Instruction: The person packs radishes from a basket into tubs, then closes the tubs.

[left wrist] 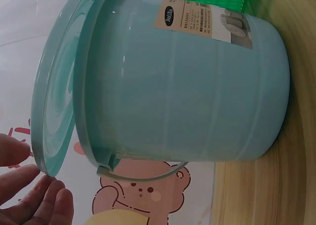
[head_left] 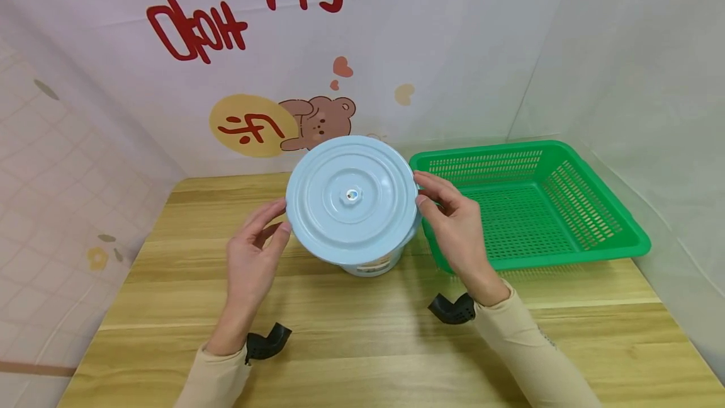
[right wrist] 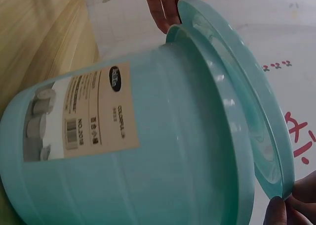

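Observation:
A round light-blue lid (head_left: 368, 232) with a small knob is held over a light-blue bucket (left wrist: 173, 86). My left hand (head_left: 255, 250) pinches the lid's left edge between thumb and fingers. On the opposite edge, my right hand (head_left: 455, 219) pinches the rim the same way. Both wrist views show a gap between the lid and the bucket's rim, wider on the left-hand side in the left wrist view. The bucket stands upright on the table, with a paper label (right wrist: 94, 111) on its side and a thin handle (left wrist: 143, 177) hanging down.
A green perforated basket (head_left: 600, 254) stands on the wooden table (head_left: 362, 345), just right of the bucket. Behind the table hangs a white cloth backdrop (head_left: 464, 43) printed with a bear and red characters. Black curved pieces (head_left: 269, 342) are attached at both wrists.

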### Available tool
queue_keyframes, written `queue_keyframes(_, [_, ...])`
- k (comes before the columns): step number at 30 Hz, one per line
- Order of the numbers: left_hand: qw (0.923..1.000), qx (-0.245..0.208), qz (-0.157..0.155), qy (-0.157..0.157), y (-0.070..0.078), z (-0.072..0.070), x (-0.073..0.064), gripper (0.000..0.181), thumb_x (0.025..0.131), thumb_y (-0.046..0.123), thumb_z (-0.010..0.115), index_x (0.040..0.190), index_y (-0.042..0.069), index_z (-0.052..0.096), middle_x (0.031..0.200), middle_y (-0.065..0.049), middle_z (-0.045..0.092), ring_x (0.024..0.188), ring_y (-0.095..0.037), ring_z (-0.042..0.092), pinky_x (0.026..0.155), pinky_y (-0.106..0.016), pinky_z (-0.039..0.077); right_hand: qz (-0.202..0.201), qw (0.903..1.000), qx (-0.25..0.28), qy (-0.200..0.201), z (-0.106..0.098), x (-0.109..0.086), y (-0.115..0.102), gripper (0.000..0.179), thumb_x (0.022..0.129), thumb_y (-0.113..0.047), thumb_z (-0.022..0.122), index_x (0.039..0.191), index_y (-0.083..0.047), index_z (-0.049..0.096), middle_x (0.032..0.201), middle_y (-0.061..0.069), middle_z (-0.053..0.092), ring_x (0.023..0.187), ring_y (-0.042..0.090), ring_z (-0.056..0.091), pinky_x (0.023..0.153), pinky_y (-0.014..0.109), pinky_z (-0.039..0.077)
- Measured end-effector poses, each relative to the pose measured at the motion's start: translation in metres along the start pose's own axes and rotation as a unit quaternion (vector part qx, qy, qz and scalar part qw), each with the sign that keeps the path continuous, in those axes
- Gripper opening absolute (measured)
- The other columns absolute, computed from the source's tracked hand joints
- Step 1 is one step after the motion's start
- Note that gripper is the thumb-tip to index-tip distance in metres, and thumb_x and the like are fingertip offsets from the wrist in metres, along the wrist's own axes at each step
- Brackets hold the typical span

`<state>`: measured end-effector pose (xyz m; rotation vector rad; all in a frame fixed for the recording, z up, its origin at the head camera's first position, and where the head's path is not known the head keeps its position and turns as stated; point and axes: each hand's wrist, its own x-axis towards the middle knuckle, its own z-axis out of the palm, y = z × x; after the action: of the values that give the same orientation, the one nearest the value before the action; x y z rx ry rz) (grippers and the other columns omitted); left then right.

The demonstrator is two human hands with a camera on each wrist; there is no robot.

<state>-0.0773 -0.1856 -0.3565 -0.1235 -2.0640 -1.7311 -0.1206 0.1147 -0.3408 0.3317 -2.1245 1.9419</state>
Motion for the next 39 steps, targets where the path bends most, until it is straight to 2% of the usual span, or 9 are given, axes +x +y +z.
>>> queue_keyframes(7, [0.9999,0.005,0.004,-0.009,-0.005,0.007,0.001,0.036,0.095,-0.002,0.07,0.131,-0.004,0.069,0.134,-0.009,0.065,0.127,-0.024,0.059,0.1,-0.025,0.052,0.021,0.9994,-0.026,-0.004,-0.006,0.005,0.006,0.033,0.102,-0.014,0.064,0.134,-0.009,0.071,0.142,0.001,0.063,0.124,0.018,0.062,0.094,0.021,0.053])
queue_keyframes(17, [0.9994,0.03,0.002,-0.017,-0.012,0.014,0.001,0.038,0.095,0.004,0.073,0.132,-0.003,0.068,0.136,-0.009,0.064,0.126,-0.015,0.059,0.101,-0.03,0.053,0.047,0.998,-0.043,-0.003,-0.012,0.01,0.013,0.032,0.102,-0.017,0.063,0.132,-0.009,0.072,0.141,0.0,0.065,0.13,0.016,0.059,0.1,0.023,0.051])
queue_keyframes(21, [0.9988,0.045,0.001,-0.022,-0.013,0.017,0.001,0.038,0.096,0.008,0.073,0.133,-0.001,0.069,0.137,-0.007,0.064,0.127,-0.015,0.059,0.101,-0.03,0.052,0.054,0.9974,-0.048,-0.003,-0.013,0.012,0.016,0.033,0.103,-0.018,0.062,0.133,-0.01,0.071,0.141,-0.001,0.065,0.132,0.014,0.058,0.104,0.026,0.049])
queue_keyframes(27, [0.9979,0.059,0.004,-0.027,-0.016,0.019,0.002,0.038,0.097,0.009,0.072,0.134,0.001,0.068,0.138,-0.008,0.064,0.128,-0.018,0.059,0.102,-0.036,0.053,0.068,0.9954,-0.067,-0.001,-0.014,0.013,0.018,0.034,0.103,-0.02,0.061,0.136,-0.014,0.07,0.139,-0.002,0.066,0.13,0.014,0.059,0.105,0.03,0.051])
queue_keyframes(30, [0.9972,0.069,0.003,-0.028,-0.017,0.02,0.002,0.038,0.097,0.008,0.071,0.134,0.001,0.068,0.138,-0.009,0.064,0.128,-0.019,0.059,0.101,-0.035,0.053,0.075,0.9945,-0.074,-0.001,-0.014,0.013,0.02,0.034,0.103,-0.02,0.061,0.136,-0.014,0.07,0.138,-0.002,0.067,0.129,0.014,0.06,0.104,0.031,0.051])
queue_keyframes(34, [0.9962,0.083,0.0,-0.028,-0.018,0.02,0.001,0.038,0.097,0.009,0.071,0.134,0.001,0.069,0.138,-0.008,0.064,0.129,-0.017,0.058,0.1,-0.026,0.051,0.079,0.994,-0.076,-0.001,-0.014,0.013,0.022,0.035,0.103,-0.021,0.061,0.136,-0.013,0.07,0.139,-0.002,0.066,0.13,0.014,0.059,0.105,0.031,0.051])
queue_keyframes(39, [0.9955,0.09,-0.003,-0.03,-0.018,0.021,0.0,0.038,0.097,0.01,0.072,0.133,0.001,0.069,0.137,-0.007,0.065,0.129,-0.016,0.058,0.099,-0.022,0.05,0.082,0.9938,-0.074,-0.003,-0.014,0.013,0.024,0.035,0.103,-0.02,0.061,0.137,-0.012,0.069,0.14,-0.002,0.066,0.129,0.015,0.06,0.102,0.027,0.052])
